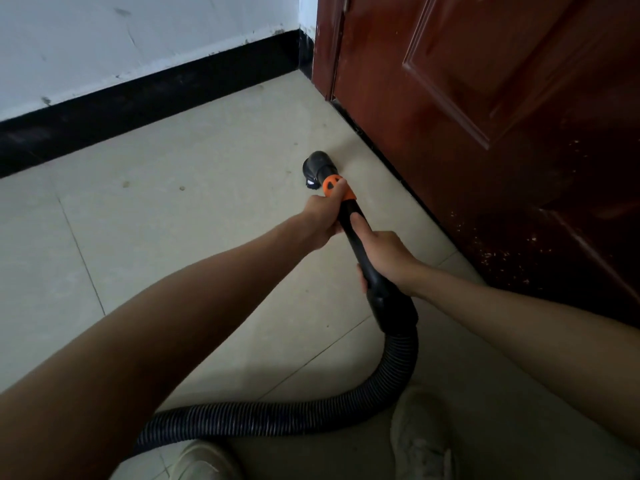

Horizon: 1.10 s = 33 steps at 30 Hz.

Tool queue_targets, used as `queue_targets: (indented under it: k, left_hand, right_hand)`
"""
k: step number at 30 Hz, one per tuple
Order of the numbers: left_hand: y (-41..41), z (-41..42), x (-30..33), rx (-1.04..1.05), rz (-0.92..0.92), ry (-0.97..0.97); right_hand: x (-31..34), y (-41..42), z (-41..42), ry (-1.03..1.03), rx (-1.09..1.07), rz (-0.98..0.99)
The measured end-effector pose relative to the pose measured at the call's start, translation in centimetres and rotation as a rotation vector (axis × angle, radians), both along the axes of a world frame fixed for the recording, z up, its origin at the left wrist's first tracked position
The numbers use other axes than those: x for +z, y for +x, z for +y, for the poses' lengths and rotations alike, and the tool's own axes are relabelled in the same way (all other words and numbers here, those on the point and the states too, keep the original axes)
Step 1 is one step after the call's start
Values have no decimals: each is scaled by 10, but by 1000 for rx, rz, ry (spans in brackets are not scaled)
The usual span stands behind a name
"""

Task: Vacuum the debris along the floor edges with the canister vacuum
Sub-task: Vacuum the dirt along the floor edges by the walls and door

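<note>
The pale tiled floor (180, 258) meets a black skirting board (138, 98) along the white wall (121, 39) at the far left, and a dark red wooden door (485, 116) closes the right side; the two edges run into a corner at the top. Between them the tiles lie open, marked by a few small spots.

The black vacuum nozzle (316, 168) rests on the floor just beside the foot of the door. The left hand (323, 218) is closed around the rigid black wand (353, 230) at its orange collar (337, 189), right behind the nozzle. The right hand (384, 259) is wrapped around the wand lower down, thumb laid along the top. From there the ribbed black hose (294, 415) curves down and away to the left, passing over two pale shoes (420, 441) at the bottom edge.
</note>
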<state>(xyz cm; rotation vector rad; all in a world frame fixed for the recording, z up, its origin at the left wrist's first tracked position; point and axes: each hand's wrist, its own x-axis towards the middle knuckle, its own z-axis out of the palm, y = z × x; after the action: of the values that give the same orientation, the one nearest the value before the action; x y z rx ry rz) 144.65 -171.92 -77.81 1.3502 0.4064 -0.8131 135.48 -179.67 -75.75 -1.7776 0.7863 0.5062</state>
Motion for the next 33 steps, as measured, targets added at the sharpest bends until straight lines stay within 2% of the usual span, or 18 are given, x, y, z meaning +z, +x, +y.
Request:
queue_targets:
  k: [7, 13, 23, 28, 33]
  left_hand:
    - [37, -8, -3, 53, 34, -78]
    - [76, -21, -2, 74, -57, -128]
    - [113, -29, -21, 10, -62, -52]
    - [129, -4, 24, 68, -17, -19]
    - [144, 33, 111, 37, -113, 24]
  right_hand:
    - [-8, 37, -10, -25, 22, -34]
    - [-8, 84, -20, -29, -38, -106]
    - [-29, 123, -26, 74, -75, -31]
    - [6, 142, -10, 114, -13, -23]
    - [79, 158, 12, 173, 131, -119]
